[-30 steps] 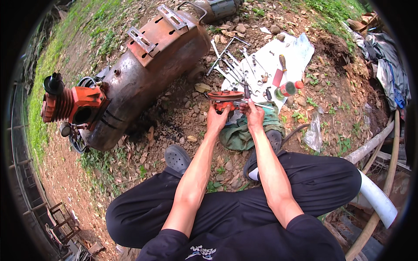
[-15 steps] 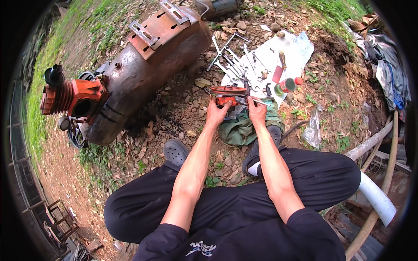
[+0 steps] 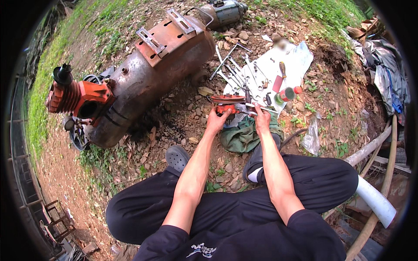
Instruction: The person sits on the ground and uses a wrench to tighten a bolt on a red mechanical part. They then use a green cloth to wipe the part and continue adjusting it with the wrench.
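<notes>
Between my hands is an orange-red compressor part with a grooved pulley [image 3: 227,99] on its far side and a grey metal shaft [image 3: 248,108] toward the right. My left hand [image 3: 214,121] is closed on the orange body [image 3: 226,108] below the pulley, thumb on its near face. With fingers and thumb, my right hand [image 3: 262,119] grips the shaft end. A slim pale piece sticks out past the right fingers; its kind is unclear. The part is held above a crumpled green cloth [image 3: 239,138] lying by my right shoe.
Several wrenches [image 3: 234,71], a screwdriver [image 3: 282,69], a reddish flat piece [image 3: 277,84] and a green bottle [image 3: 285,95] with a red cap lie on a white sheet [image 3: 302,58]. A rusty tank [image 3: 152,82] with an orange compressor head [image 3: 82,98] lies left; a motor [image 3: 226,13] is beyond.
The whole view has shifted slightly, so the scene sits lower in the picture. My right hand is a little farther from the left, and more of the metal shaft shows. Both grips stay closed.
</notes>
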